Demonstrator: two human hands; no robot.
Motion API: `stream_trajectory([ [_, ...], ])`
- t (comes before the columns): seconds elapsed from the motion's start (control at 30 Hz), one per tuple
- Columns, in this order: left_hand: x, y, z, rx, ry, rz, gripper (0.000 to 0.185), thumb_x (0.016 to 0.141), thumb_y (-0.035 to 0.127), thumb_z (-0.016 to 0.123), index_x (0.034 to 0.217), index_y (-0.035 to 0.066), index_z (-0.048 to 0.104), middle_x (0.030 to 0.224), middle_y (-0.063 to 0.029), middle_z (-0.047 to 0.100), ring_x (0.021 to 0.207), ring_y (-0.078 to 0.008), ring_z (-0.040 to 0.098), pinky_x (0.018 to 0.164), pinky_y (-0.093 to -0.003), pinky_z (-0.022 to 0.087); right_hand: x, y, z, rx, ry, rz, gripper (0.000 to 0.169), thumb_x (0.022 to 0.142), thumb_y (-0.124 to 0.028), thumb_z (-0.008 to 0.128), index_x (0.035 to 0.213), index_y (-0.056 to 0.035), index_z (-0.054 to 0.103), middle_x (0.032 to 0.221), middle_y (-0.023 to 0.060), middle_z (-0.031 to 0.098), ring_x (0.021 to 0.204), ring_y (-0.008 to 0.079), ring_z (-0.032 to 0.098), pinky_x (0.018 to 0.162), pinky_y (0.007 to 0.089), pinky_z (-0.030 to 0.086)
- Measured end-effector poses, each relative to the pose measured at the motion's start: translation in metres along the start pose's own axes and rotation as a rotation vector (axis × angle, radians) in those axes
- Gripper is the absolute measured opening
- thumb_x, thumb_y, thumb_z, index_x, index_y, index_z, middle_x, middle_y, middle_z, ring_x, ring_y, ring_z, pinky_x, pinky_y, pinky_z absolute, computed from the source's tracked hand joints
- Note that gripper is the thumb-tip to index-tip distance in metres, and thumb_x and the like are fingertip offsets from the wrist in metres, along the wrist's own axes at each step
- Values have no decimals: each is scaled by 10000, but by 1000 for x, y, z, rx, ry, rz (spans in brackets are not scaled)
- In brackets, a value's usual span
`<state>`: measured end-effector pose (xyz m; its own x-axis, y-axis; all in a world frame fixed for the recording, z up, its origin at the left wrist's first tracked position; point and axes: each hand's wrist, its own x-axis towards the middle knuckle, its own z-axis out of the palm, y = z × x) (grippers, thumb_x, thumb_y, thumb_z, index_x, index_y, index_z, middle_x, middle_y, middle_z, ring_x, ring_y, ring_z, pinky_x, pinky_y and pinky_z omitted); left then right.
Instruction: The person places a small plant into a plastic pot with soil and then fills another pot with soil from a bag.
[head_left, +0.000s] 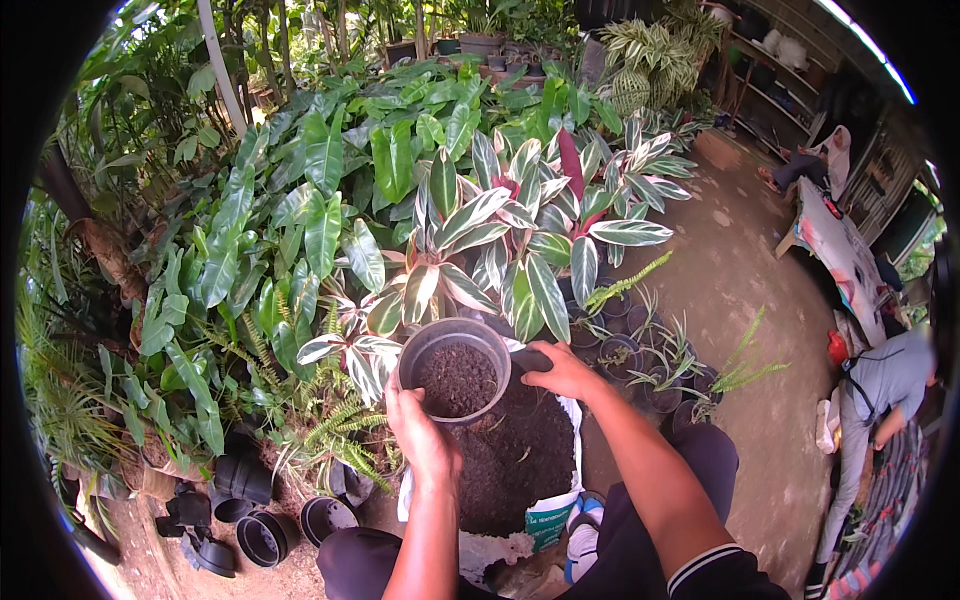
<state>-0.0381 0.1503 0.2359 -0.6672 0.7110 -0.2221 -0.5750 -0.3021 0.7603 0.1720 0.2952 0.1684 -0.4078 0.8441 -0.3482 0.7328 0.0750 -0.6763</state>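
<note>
A black plastic plant pot (454, 370), partly filled with dark soil, is held up by my left hand (421, 427), which grips its left rim with the thumb over the edge. Just right of the pot, my right hand (562, 370) has its thumb and fingers around a dark object (531, 360), probably a small pot or scoop; its kind is unclear. Below both hands lies an open sack (553, 517) of dark potting soil (514, 472), between my knees. Variegated plants (480, 232) with white-edged leaves stand just beyond the pot.
Empty black pots (264, 537) lie at the lower left. Small potted plants (619, 355) stand right of my right hand. Dense green foliage (322, 150) fills the left and back. One person (877, 390) bends at the right; another (817, 161) sits farther back near a covered table (836, 247).
</note>
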Motion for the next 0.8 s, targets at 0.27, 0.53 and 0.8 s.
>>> stream_trajectory([
  [0.27, -25, 6, -4, -27, -36, 38, 476, 916, 80, 408, 1376, 3, 504, 1228, -114, 613, 1120, -207, 588, 1008, -366, 458, -52, -10, -45, 125, 245, -126, 762, 784, -434, 814, 1439, -167, 531, 1324, 208, 469, 1279, 367, 514, 1085, 434, 426],
  [0.53, -43, -5, -25, 151, -85, -48, 499, 909, 109, 450, 1392, -7, 502, 1190, -103, 610, 1053, -196, 574, 952, -346, 456, -123, -45, -101, 187, 438, -390, 661, 825, -140, 798, 1420, -90, 514, 1339, 118, 421, 1253, 266, 540, 1064, 398, 468],
  [0.8, -87, 4, -8, 237, -231, -92, 485, 887, 133, 466, 1350, 14, 546, 1202, -107, 603, 1100, -213, 564, 971, -359, 464, -202, -112, -101, -29, 507, -496, 778, 738, -304, 859, 1416, -123, 524, 1425, 206, 376, 1313, 394, 478, 1111, 449, 415],
])
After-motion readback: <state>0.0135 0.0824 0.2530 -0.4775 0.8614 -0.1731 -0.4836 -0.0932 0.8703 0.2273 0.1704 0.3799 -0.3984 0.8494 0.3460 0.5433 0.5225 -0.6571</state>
